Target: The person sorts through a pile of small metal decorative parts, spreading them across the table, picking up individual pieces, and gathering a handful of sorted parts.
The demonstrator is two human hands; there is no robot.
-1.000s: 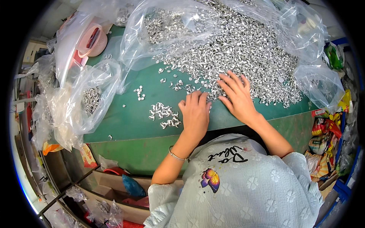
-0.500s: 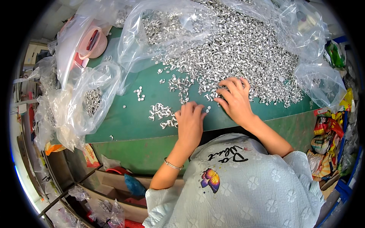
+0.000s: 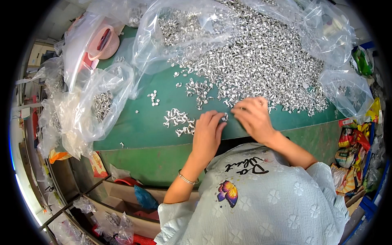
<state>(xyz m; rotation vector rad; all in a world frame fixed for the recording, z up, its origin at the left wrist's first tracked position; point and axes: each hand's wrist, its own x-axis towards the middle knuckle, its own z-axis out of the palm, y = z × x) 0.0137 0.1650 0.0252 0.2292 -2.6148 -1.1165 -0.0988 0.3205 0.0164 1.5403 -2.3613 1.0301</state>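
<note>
A small cluster of silver metal pieces [image 3: 178,121] lies on the green table [image 3: 139,130], just left of the left hand [image 3: 207,134], whose fingers are loosely spread and laid flat on the surface with one small piece at the fingertips; whether it grips anything I cannot tell. The right hand [image 3: 254,117] rests just beside it to the right, fingers curled down at the near edge of the big heap of silver pieces [image 3: 261,61], and what it pinches, if anything, is hidden under the fingers. A few stray pieces [image 3: 153,97] sit apart, farther left on the table. The heap spreads over clear plastic sheeting [image 3: 326,45] that bunches up along the far and right sides. To the left, a crumpled clear bag [image 3: 98,108] holds more silver parts, and beyond it stands a pink container [image 3: 107,41] partly covered by plastic. Colourful packets [image 3: 351,151] crowd the right edge, below the table's corner. A thin bracelet [image 3: 188,179] circles the left wrist.
</note>
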